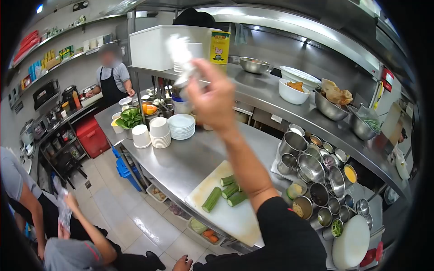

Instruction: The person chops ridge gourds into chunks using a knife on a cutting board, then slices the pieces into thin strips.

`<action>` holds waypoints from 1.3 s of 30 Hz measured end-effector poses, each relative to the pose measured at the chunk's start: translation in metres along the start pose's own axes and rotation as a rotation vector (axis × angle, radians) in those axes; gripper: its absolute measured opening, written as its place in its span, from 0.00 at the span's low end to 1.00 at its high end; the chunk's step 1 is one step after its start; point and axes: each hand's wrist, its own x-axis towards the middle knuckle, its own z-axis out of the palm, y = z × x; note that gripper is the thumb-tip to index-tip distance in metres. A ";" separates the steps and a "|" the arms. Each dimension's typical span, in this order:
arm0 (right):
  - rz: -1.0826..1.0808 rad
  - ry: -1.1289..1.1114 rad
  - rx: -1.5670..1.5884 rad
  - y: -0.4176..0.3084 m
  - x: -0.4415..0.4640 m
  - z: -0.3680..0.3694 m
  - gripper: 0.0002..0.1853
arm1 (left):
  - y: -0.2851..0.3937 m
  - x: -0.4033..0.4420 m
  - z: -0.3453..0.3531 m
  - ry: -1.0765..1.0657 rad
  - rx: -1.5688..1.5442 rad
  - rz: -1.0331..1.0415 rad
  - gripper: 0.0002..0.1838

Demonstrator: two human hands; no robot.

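My right hand (211, 97) is raised over the steel counter at shelf height, fingers closed on a white crumpled thing (180, 49), like cloth or thin plastic, smeared by motion. At the bottom edge, my left hand (182, 263) shows only in part; it hangs low with fingers slightly apart and nothing visible in it. Below my right forearm lies a white cutting board (217, 216). Several cut lengths of green cucumber or similar vegetable (211, 199) rest on it, some partly behind the arm.
White bowls (159, 132) and plates (181, 126) are stacked on the counter (167, 158). Metal containers (311, 167) crowd the right side. The upper shelf holds a yellow tin (219, 47) and steel bowls (254, 65). Co-workers stand at left (86, 244) and behind (113, 79).
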 end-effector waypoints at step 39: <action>-0.132 0.041 0.276 -0.238 -0.109 -0.281 0.23 | 0.189 -0.062 -0.158 0.576 -0.674 0.977 0.13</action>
